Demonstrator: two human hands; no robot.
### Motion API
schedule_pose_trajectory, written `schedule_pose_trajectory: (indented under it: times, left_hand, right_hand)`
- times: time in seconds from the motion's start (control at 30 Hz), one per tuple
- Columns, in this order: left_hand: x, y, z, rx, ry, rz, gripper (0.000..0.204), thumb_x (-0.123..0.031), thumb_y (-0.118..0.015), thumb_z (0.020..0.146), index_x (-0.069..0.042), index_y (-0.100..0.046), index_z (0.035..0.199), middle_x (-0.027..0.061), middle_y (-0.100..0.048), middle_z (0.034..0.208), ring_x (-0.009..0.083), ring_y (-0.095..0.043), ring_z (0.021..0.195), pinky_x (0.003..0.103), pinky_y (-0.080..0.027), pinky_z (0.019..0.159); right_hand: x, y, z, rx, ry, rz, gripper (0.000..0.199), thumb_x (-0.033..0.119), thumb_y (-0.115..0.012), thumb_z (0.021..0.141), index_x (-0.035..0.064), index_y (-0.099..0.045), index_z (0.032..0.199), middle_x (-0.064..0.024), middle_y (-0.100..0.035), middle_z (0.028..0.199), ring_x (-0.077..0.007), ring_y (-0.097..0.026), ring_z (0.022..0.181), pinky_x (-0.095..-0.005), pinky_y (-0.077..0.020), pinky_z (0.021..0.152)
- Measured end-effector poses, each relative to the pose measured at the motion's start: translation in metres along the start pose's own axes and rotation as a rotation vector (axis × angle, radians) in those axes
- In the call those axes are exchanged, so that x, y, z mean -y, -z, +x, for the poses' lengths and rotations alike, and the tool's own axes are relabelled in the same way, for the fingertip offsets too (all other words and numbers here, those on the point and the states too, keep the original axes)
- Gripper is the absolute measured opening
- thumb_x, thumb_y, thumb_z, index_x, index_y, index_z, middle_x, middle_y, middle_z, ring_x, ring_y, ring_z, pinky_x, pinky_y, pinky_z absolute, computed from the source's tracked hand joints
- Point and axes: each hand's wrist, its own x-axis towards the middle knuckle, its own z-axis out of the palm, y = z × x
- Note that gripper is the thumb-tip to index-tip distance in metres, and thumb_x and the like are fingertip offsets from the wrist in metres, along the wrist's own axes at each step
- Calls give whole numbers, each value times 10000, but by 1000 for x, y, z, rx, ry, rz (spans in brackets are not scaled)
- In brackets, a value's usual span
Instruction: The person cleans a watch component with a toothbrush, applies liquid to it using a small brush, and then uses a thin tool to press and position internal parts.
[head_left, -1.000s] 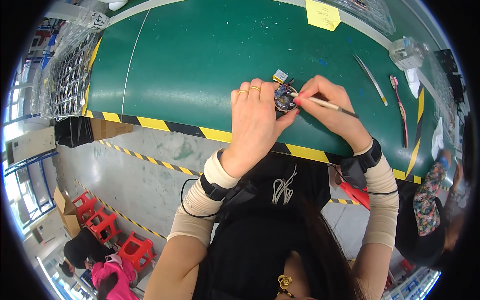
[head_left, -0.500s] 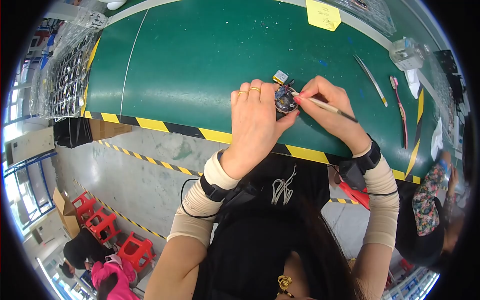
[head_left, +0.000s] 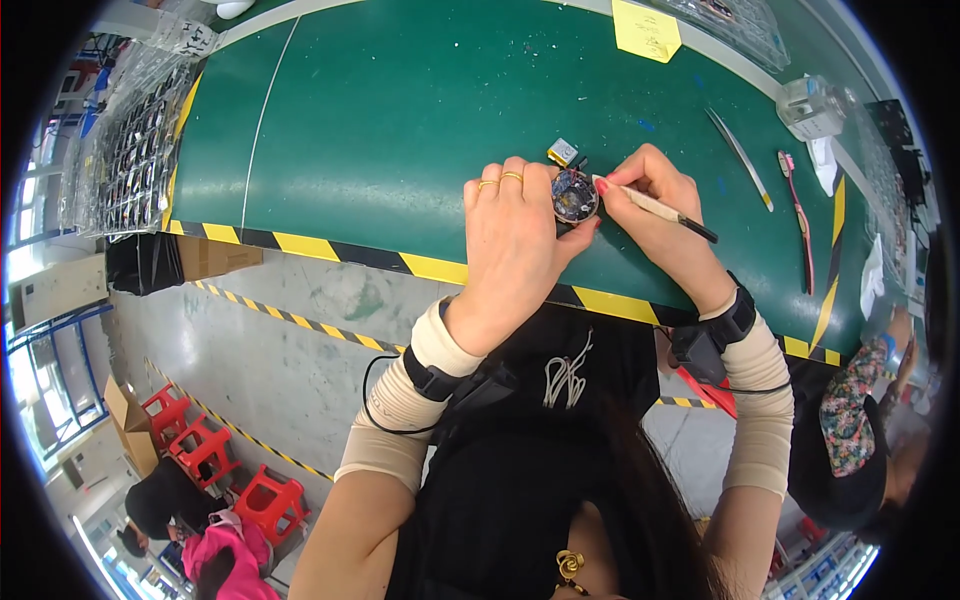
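My left hand (head_left: 510, 225) is closed around a small round electronic device (head_left: 575, 197), its inside with circuit parts facing up. Beside the device's far edge lies a small silver battery (head_left: 562, 152) with yellow tape; whether a wire joins them I cannot make out. Between the thumb and fingers of my right hand (head_left: 660, 205) is a slim pale wooden stick (head_left: 655, 207) with a dark rear end. Its tip points left, close to the device's right rim; contact cannot be told.
On the green bench top (head_left: 380, 130) to the right lie tweezers (head_left: 741, 160) and a pink toothbrush (head_left: 798, 222). A clear bottle (head_left: 810, 108) stands at the far right, a yellow note (head_left: 646, 30) at the back. Stacked clear trays (head_left: 135, 150) stand left. Another person's patterned sleeve (head_left: 850, 425) is at right.
My right hand has drawn the stick's tip slightly right, from over the device's inside to its rim. The left hand and device have shifted very slightly right.
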Motion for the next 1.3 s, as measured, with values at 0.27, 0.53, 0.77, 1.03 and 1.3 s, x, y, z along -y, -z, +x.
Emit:
schedule_pose_trajectory:
  times: [0.27,0.53,0.77,1.03,1.3]
  left_hand:
    - [1,-2,0,-22,-28,2,514,-241,-870,620,-38,-543,962,103,-540,902,284,-536,873,396,-373,751]
    - [0,-2,-1,-15,-7,-15,507,-216,-878,622,-48,-577,994,95,-581,913,285,-555,865,388,-394,756]
    - [0,-1,-2,-3,4,-22,512,-221,-881,621,-45,-575,993,96,-583,923,284,-555,884,388,-392,764]
    - [2,-1,-1,-2,-42,-29,516,-237,-866,624,-31,-550,976,102,-538,909,285,-530,882,393,-372,760]
    - [3,-3,-1,2,-37,-22,517,-229,-867,625,-30,-552,983,101,-536,909,283,-527,880,391,-369,756]
  right_hand:
    - [-1,0,2,-22,1,-12,143,76,-698,869,26,-567,842,-1,-615,772,-31,-533,678,-207,-439,603]
    - [0,0,3,-21,4,-38,137,71,-698,870,28,-571,847,-2,-616,767,-36,-548,685,-210,-443,607]
    - [-1,0,1,-42,-21,27,128,69,-699,874,31,-579,850,1,-625,776,-32,-545,703,-208,-440,614]
    - [1,2,3,-2,-58,52,121,65,-706,872,34,-592,846,7,-631,808,-32,-549,745,-206,-438,643]
    - [1,2,2,129,33,36,126,80,-708,881,27,-601,842,-1,-630,814,-42,-545,754,-219,-439,648]
